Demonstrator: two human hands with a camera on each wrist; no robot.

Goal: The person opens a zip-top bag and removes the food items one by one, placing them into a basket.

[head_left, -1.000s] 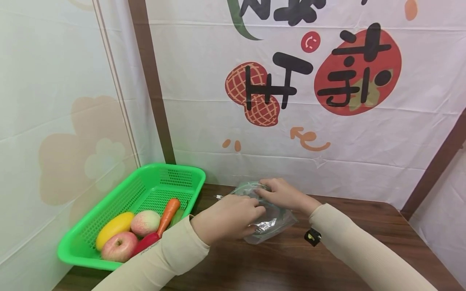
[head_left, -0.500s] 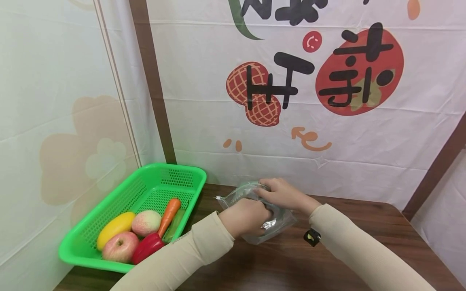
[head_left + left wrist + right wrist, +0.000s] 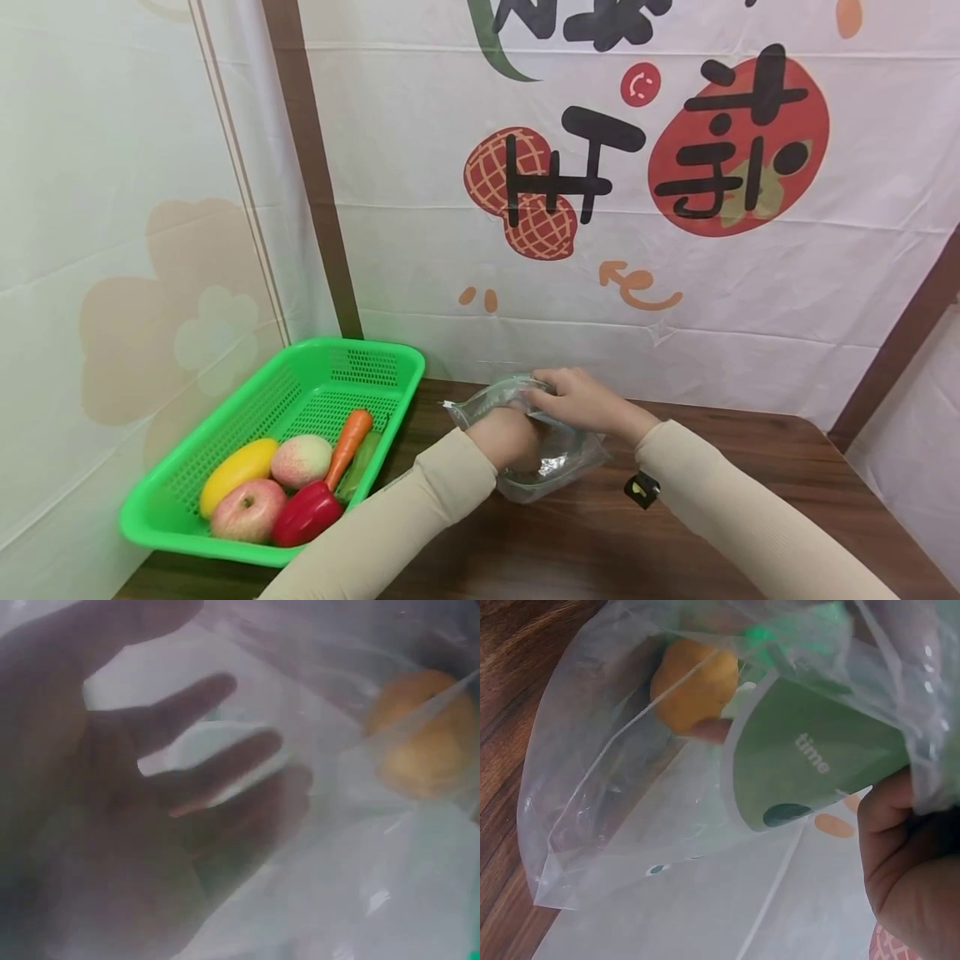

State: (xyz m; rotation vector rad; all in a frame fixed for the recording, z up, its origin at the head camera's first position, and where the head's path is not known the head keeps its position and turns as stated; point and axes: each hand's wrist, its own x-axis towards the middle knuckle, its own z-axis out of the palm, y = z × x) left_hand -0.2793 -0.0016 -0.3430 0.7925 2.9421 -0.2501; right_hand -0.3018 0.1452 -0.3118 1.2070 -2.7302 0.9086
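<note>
In the head view a clear zip bag [image 3: 558, 471] lies on the table with its mouth raised. My right hand [image 3: 588, 404] pinches the rim of the bag. My left hand [image 3: 506, 437] reaches inside it, and the plastic partly covers its fingers. In the left wrist view the left hand [image 3: 172, 772] has its fingers loosely spread, near a round orange-coloured fruit [image 3: 424, 742] seen through plastic. The right wrist view shows a green paper cup [image 3: 817, 746] marked "time" inside the bag, with a fingertip past its white rim and the fruit [image 3: 694, 686] beyond.
To the left stands a green plastic basket [image 3: 375, 362] holding a yellow mango-like fruit [image 3: 240, 475], a peach [image 3: 302, 461], an apple [image 3: 249, 510], a red pepper [image 3: 307, 512], a carrot [image 3: 348, 446] and a green vegetable [image 3: 362, 462]. Printed cloth walls [image 3: 420, 250] enclose the table [image 3: 712, 508].
My left hand has moved right and gone deeper into the bag, its curled fingers passing out of sight in the head view. The red pepper is more exposed. My right hand stays at the rim.
</note>
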